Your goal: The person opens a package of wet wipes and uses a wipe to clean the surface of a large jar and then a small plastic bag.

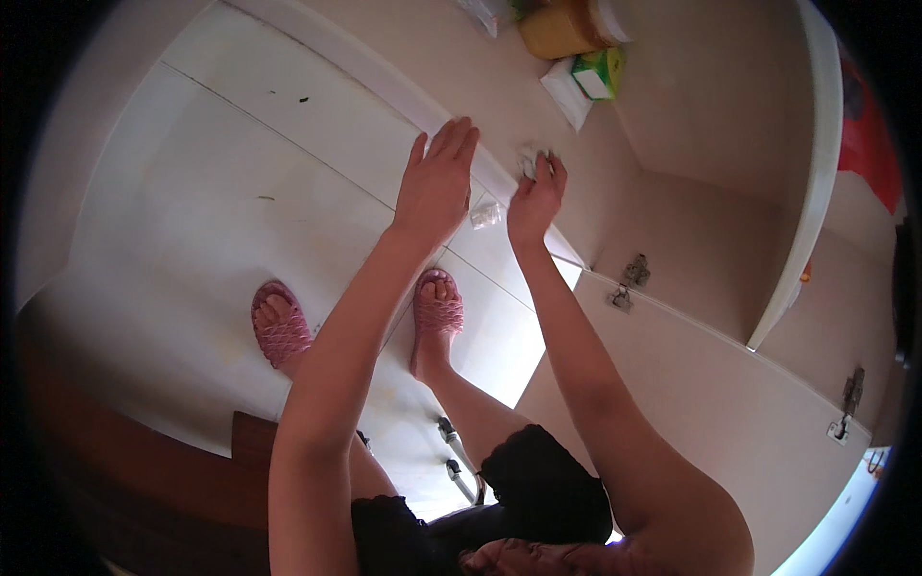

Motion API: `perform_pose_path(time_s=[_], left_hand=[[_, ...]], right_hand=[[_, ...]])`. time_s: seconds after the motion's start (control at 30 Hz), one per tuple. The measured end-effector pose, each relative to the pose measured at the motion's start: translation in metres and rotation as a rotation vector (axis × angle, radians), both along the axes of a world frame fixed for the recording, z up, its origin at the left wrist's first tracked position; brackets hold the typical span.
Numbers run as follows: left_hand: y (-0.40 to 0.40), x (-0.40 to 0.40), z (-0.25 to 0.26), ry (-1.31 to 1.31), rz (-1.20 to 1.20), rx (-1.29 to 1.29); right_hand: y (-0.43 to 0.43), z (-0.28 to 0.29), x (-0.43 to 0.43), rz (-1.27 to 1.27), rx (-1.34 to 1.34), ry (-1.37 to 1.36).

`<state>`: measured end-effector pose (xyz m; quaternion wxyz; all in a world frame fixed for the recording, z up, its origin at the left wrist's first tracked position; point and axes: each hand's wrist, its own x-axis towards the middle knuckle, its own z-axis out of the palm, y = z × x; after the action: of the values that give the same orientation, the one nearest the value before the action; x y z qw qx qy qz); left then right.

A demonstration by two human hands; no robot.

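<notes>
My left hand (436, 183) is over the front edge of a low cabinet, palm down with its fingers stretched, and nothing shows in it. To its right, my right hand (536, 198) reaches onto the cabinet's bottom board (490, 122), its bent fingers on a small, blurred whitish crumpled thing (531, 160). A small clear plastic packet (486, 215) lies on the floor between my hands, just outside the cabinet. Further in on the board are a jar with yellowish-brown contents (562, 29), a green and white box (599, 73) and a white packet (569, 93).
The cabinet door (691, 389) stands open at the right on metal hinges (637, 271). A shelf edge (807, 187) curves above, with a red bag (868, 137) beyond it. My feet in pink slippers (281, 331) are on the tiled floor (180, 216); metal legs with casters (457, 461) stand behind.
</notes>
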<state>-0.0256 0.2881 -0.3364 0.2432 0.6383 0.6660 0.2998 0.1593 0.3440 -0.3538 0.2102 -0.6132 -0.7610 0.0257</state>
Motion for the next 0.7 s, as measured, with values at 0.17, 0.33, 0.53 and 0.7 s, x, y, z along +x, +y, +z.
perform_pose_path(time_s=[0.17, 0.33, 0.53, 0.7], left_hand=[[-0.013, -0.026, -0.009, -0.166, 0.271, 0.068], [-0.013, -0.047, -0.005, -0.544, 0.565, 0.198], [-0.01, -0.044, 0.003, -0.627, 0.489, 0.139], [-0.011, -0.033, 0.007, -0.62, 0.366, 0.082]], right_hand=[[0.027, 0.001, -0.098, 0.168, 0.014, 0.099], [0.033, 0.042, -0.155, 0.55, -0.524, 0.41], [0.103, 0.064, -0.077, -0.084, -0.428, 0.556], [0.134, 0.118, -0.064, -0.126, -0.227, 0.625]])
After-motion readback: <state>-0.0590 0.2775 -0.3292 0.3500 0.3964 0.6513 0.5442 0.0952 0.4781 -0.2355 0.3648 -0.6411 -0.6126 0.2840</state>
